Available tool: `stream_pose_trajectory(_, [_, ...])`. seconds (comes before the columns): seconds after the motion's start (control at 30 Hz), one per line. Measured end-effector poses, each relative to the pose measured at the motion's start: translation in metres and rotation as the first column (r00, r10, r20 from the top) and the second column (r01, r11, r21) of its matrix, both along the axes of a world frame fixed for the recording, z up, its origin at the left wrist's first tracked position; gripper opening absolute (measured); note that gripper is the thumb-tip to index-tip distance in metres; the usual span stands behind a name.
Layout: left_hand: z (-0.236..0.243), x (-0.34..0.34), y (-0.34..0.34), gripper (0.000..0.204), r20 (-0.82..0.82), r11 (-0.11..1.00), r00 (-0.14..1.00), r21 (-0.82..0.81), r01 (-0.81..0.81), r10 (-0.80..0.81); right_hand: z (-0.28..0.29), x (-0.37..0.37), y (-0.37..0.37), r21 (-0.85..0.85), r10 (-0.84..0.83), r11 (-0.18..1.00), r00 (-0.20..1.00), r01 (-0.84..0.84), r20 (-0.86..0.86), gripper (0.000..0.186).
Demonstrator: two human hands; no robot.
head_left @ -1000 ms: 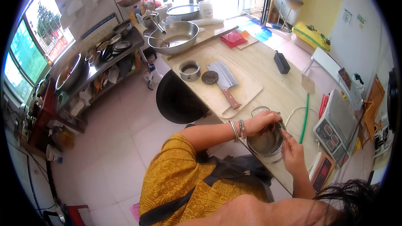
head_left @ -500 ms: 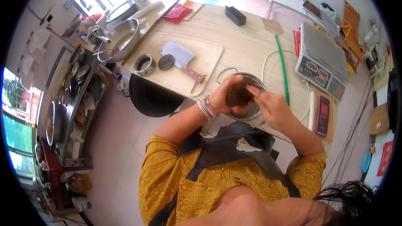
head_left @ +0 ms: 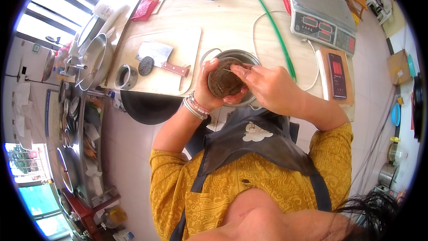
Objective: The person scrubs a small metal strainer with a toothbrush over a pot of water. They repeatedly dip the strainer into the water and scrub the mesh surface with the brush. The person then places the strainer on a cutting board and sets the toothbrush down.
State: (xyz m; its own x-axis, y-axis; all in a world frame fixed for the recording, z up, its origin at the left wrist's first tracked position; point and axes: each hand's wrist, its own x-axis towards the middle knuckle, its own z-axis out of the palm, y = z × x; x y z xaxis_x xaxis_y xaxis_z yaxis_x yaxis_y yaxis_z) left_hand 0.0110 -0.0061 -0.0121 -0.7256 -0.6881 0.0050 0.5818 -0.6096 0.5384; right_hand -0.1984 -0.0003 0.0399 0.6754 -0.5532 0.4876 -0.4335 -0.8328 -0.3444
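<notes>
My left hand [head_left: 209, 90] cups a round dark brown lump [head_left: 224, 81] over a small steel bowl [head_left: 237, 56] at the table's near edge. My right hand [head_left: 266, 86] pinches a thin pointed tool whose tip touches the top of the lump. Beads circle my left wrist. The bowl's inside is mostly hidden behind the lump and my fingers.
A wooden cutting board [head_left: 174, 44] to the left bears a cleaver [head_left: 157, 56], a dark round piece [head_left: 146, 65] and a metal ring [head_left: 126, 76]. A green-handled tool [head_left: 278, 40], a digital scale [head_left: 321, 15] and a phone [head_left: 336, 75] lie right. A black stool [head_left: 149, 106] stands below the board.
The view has swung downward and closer to the table. My left hand has lifted the brown lump out over the bowl, and my right hand has come onto it with the thin tool.
</notes>
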Motion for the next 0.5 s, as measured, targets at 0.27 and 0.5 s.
stream_pose_trajectory(0.27, [0.0058,-0.0015,0.0051,0.076,0.013,0.999,1.000,0.035,-0.029,0.029,-0.0009,-0.0029,0.0006,-0.001,0.016,1.000,1.000,-0.016,-0.023,0.054])
stream_pose_trajectory(0.5, [0.0095,-0.0046,0.0049,0.076,0.119,0.993,0.990,-0.098,-0.064,0.076,0.0006,-0.0030,0.0044,0.052,-0.003,0.999,0.999,0.005,-0.040,0.054])
